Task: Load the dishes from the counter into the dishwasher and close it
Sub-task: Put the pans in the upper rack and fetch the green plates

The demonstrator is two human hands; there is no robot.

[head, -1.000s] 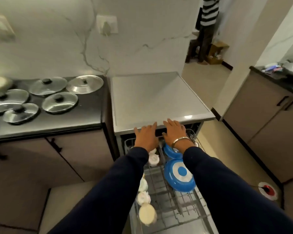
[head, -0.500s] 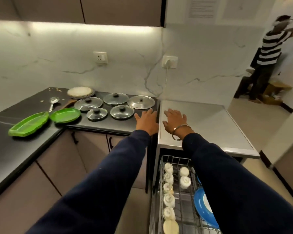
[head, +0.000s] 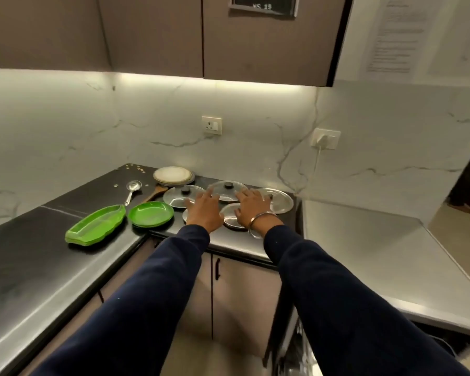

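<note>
Steel lids (head: 276,200) — both hands above

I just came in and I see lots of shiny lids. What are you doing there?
A person is reaching both hands out over a group of steel lids on the dark counter. The left hand and right hand are spread open above the lids and grip nothing yet. Green plates, a green tray and a spoon lie to the left.
</note>
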